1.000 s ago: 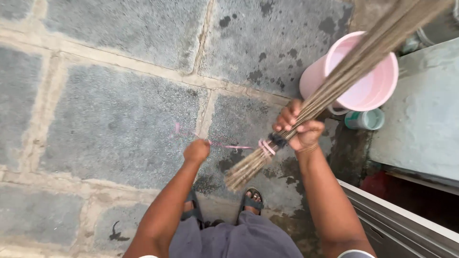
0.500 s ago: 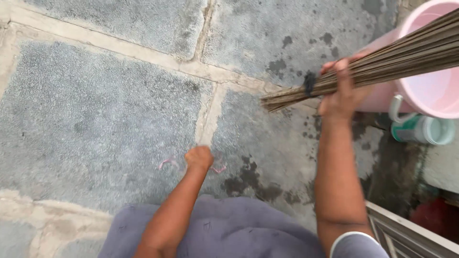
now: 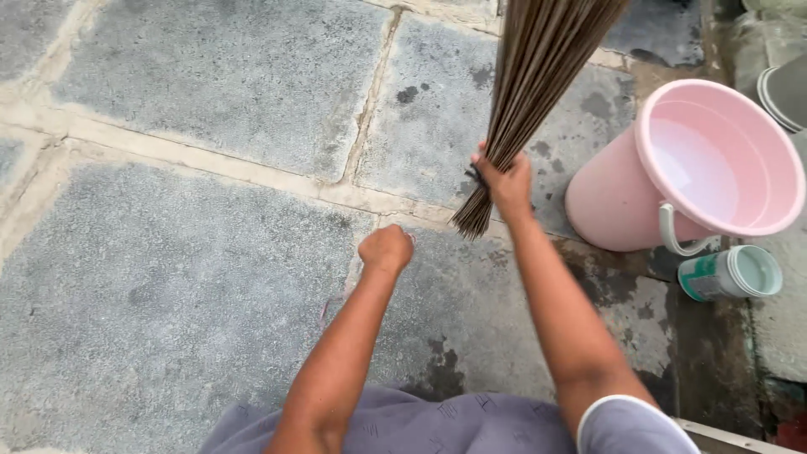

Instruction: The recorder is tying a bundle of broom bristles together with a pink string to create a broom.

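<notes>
Rough grey stone slabs (image 3: 193, 277) with pale mortar joints (image 3: 210, 168) make up the floor, darkened by damp patches (image 3: 437, 370) in soft daylight, and well off toward the right edge stand a pink bucket (image 3: 614, 202), a small green cup (image 3: 727, 273) and a concrete ledge (image 3: 782, 311).

Broom (image 3: 538, 76) is brown w/ black binding. Bucket (image 3: 714, 168) is pale pink. Small cup (image 3: 730, 272) is green-white. Floor (image 3: 185, 252) is grey stone w/ beige joints, dark wet spots.
</notes>
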